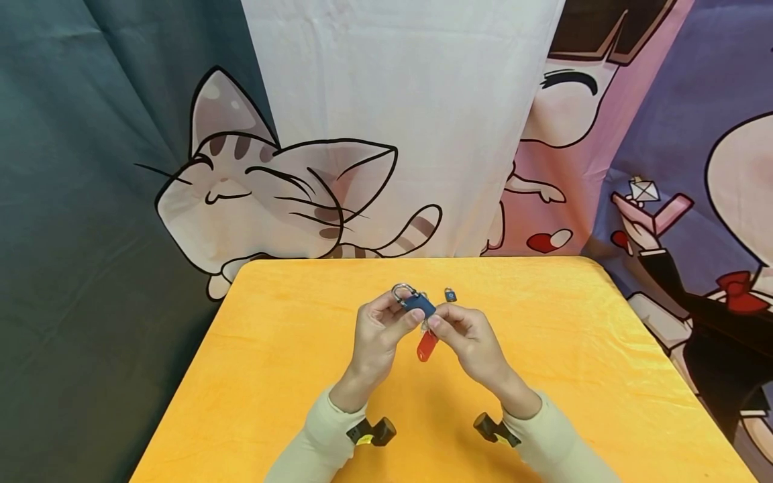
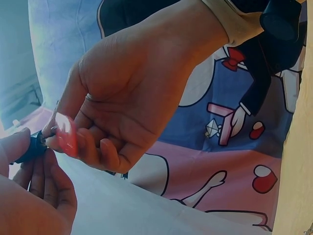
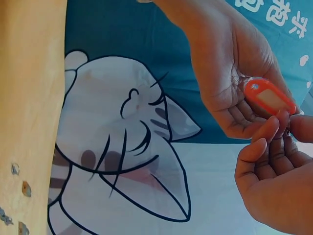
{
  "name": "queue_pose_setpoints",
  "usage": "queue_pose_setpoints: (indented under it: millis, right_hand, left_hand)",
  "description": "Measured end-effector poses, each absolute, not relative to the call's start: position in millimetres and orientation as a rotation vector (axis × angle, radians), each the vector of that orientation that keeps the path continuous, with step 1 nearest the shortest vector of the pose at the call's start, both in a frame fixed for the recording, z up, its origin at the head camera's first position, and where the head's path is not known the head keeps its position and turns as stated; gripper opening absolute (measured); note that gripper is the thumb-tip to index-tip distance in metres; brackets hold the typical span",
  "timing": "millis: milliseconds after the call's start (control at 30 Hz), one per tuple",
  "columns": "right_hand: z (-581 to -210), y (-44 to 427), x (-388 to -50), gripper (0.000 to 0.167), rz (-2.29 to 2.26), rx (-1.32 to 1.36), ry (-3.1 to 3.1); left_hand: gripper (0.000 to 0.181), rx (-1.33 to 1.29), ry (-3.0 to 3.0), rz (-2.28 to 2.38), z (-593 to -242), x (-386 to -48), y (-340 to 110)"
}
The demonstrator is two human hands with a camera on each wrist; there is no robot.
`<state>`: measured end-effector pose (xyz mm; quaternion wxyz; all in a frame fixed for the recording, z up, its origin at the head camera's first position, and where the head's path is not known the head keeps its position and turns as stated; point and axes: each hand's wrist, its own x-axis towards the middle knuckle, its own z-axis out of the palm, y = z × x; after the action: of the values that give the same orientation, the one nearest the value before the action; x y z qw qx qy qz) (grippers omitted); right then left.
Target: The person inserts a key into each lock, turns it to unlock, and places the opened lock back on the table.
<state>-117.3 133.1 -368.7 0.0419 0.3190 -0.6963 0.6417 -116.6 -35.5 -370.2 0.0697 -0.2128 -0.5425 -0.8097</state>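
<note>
The left hand [image 1: 377, 332] pinches the blue padlock [image 1: 419, 306], which is between both hands. The red tag [image 1: 427, 346] hangs just below. The right hand [image 1: 477, 339] seems to pinch a key, hidden by fingers; the step is probably working the lock, and next calls for steady turning. Beyond it, a smaller padlock [image 1: 450, 295] is on the surface [image 1: 272, 376].

My left hand [image 1: 379, 335] pinches, its thumb [image 1: 406, 326] slanting up towards the fingertips of my right hand [image 1: 477, 341], just beside it. My right hand pinches too, thumb [image 1: 448, 331] pointing inward, the remaining fingers [image 3: 253, 152] curled in towards the palm. Below the fingers, my left wrist [image 1: 349, 390] and right wrist [image 1: 521, 398] stand well apart, and my forearms [image 1: 320, 433] spread outward from there.
</note>
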Motion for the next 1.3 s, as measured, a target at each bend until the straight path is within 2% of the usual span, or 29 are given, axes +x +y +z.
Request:
queue_pose_setpoints:
  millis: [633, 800, 1033, 1167, 1300]
  right_hand:
    - [-360, 145, -121, 0.013, 1.661, 0.878, -2.202]
    - [-355, 150, -119, 0.013, 1.6, 0.864, -2.189]
    - [-347, 153, -116, 0.011, 1.578, 0.866, -2.209]
    - [-344, 153, -115, 0.005, 1.57, 0.877, -2.187]
    - [-342, 151, -115, 0.008, 1.562, 0.899, -2.163]
  left_hand:
    - [0.023, -0.651, -1.65, -2.368, -373, -119, -37]
    - [0.026, -0.741, -1.715, -2.078, -373, -122, -39]
    - [0.017, -0.762, -1.767, -1.786, -374, -126, -42]
    - [0.02, -0.796, -1.775, -1.605, -375, -130, -44]
    - [0.024, -0.852, -1.754, -1.373, -377, -135, -44]
